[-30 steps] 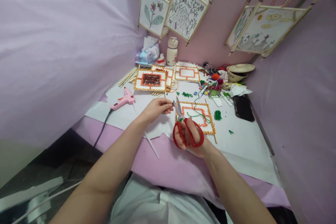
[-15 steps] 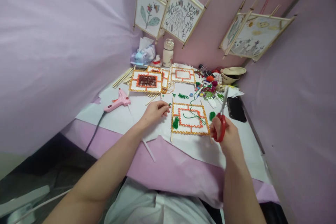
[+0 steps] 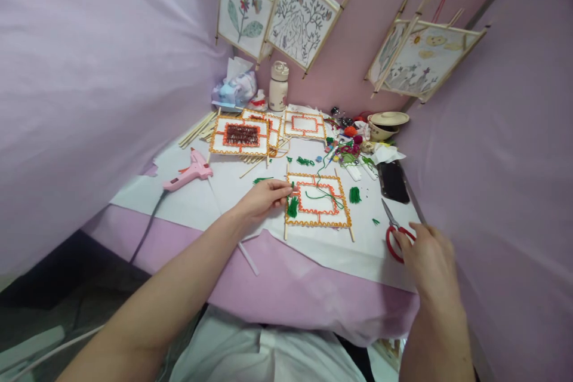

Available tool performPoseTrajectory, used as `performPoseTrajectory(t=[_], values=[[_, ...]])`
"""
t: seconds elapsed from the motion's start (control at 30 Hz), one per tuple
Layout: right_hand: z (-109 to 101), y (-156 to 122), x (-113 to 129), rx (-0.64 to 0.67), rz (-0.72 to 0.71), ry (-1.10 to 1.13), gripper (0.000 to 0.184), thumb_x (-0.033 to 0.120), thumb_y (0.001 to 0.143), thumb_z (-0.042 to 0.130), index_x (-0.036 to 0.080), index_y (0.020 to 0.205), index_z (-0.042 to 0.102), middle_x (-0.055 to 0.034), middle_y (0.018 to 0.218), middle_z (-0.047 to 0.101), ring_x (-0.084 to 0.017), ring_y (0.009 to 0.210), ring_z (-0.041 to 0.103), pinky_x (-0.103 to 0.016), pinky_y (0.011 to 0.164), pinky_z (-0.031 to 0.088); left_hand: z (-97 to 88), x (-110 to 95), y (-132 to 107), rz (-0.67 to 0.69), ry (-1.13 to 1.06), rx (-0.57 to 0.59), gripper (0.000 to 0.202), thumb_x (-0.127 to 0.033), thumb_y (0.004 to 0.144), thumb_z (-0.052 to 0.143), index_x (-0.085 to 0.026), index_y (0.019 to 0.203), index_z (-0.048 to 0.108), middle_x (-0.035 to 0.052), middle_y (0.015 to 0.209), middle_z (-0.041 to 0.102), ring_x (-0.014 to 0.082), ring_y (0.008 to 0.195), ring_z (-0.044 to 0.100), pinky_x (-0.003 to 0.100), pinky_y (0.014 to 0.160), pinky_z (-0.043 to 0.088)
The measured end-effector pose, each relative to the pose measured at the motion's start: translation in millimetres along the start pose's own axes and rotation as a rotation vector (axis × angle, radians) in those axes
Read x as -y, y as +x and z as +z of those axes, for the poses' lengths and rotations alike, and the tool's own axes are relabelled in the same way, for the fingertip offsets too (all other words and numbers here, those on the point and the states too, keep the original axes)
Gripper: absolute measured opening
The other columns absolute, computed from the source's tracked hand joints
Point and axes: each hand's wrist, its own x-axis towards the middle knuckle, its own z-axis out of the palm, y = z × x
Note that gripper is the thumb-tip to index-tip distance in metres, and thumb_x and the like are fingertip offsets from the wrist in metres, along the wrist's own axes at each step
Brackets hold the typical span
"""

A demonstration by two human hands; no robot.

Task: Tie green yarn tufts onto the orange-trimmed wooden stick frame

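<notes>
My left hand (image 3: 265,198) is at the left edge of a small stick frame (image 3: 345,197) trimmed with orange looped cord. Thumb and forefinger pinch a short piece of green yarn (image 3: 292,185). Just below it, a bundle of green yarn (image 3: 292,208) lies on the frame, and a loose green strand curls over the middle. My right hand (image 3: 432,256) is low at the table's right side, thumb and fingers at the red handles of the scissors (image 3: 394,228). The blades point away to the upper left, close to the white sheet.
A pink glue gun (image 3: 190,172) lies at left with its cord over the edge. Decorated frames (image 3: 217,142), a bottle (image 3: 278,92) and a tissue pack (image 3: 235,91) stand behind. A phone (image 3: 394,182), a green yarn bundle (image 3: 354,194) and tangled yarns (image 3: 351,146) are to the right.
My right hand has moved right and lowered the scissors from above the frame's right corner to the table. My left hand has shifted slightly right, over the frame's left edge.
</notes>
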Motion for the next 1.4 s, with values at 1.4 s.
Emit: performPoseTrajectory(t=[1.4], values=[[54,2,159,0.693,-0.368,1.114,0.010,0.028,0.083,0.057,0.020,0.080,0.063,0.0006,0.074,0.062,-0.012,0.065,0.052,-0.026,0.062,0.039,-18.8,-34,-27,0.054,0.656,0.172,0.022,-0.037,0.074,0.063,-0.018,0.080,0.073,-0.0003,0.070,0.067,0.0117,0.063,0.055,0.022,0.059,0.040]])
